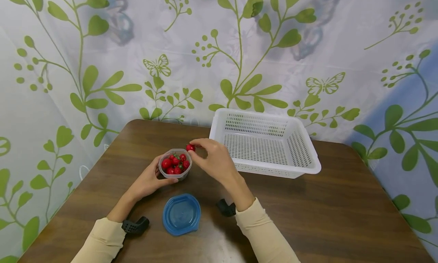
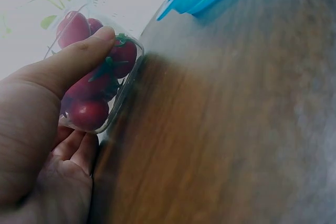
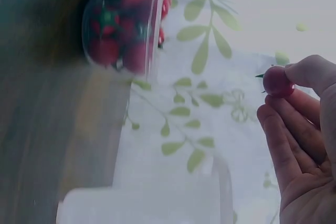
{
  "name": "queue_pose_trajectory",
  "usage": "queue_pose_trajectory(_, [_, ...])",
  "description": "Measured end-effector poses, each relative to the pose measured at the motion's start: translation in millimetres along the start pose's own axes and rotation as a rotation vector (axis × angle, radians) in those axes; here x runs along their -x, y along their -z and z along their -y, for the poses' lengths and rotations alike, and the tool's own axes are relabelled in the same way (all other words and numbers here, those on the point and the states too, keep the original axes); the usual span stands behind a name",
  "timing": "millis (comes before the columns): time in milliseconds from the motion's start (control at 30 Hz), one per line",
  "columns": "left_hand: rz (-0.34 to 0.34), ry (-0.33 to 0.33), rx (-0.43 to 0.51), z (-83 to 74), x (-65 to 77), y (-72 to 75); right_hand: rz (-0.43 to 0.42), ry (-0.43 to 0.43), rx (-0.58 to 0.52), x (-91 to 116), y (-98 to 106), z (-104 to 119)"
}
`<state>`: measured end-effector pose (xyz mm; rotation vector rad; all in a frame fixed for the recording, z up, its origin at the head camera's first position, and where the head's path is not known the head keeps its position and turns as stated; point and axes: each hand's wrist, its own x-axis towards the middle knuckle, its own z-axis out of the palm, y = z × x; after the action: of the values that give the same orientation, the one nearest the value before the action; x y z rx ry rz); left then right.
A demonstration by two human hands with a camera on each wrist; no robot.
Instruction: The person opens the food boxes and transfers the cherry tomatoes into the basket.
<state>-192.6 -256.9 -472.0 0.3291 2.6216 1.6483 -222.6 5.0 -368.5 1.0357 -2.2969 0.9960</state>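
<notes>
My left hand (image 1: 147, 181) grips a clear plastic container (image 2: 137, 66), its thumb along the near side and its fingers round the far side. Several red cherry tomatoes (image 1: 175, 162) with green stems fill the container. Between thumb and fingertips, my right hand (image 1: 216, 161) pinches a single cherry tomato (image 3: 277, 81), held just beyond the container's right rim in the head view. Its green stem points away from the palm. On the table in front of the container lies a blue lid (image 1: 181, 214).
A white perforated basket (image 1: 309, 158) stands at the back of the brown wooden table (image 1: 328, 213), right of the hands. Behind the table hangs a curtain (image 1: 212, 84) with green leaves and butterflies. Black wrist mounts (image 1: 136, 225) sit at both sleeves.
</notes>
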Motion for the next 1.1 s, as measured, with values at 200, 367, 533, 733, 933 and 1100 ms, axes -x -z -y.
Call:
queue_pose_trajectory(200, [-0.003, 0.001, -0.012, -0.2, 0.0, 0.4, -0.069, -0.047, 0.018, 1.1, 15.8, -18.8])
queue_pose_trajectory(367, [0.001, 0.016, -0.021, -0.1, 0.1, 0.5, -0.134, -0.116, -0.002, 2.3, 31.3, -37.4])
queue_pose_trajectory(533, [0.004, 0.017, -0.014, -0.7, -0.3, 0.8, -0.172, -0.186, -0.032, 5.5, 45.8, -55.3])
queue_pose_trajectory(733, [0.004, 0.019, -0.012, -0.8, -0.6, 0.9, -0.174, -0.291, -0.037, 11.3, 59.5, -71.1])
queue_pose_trajectory(933, [0.006, 0.013, -0.018, -0.2, -1.4, 0.0, -0.158, -0.371, 0.007, 17.2, 69.0, -84.0])
queue_pose_trajectory(1100, [0.005, 0.02, -0.019, 0.1, -1.8, -0.6, -0.11, -0.425, 0.084, 21.0, 72.6, -92.8])
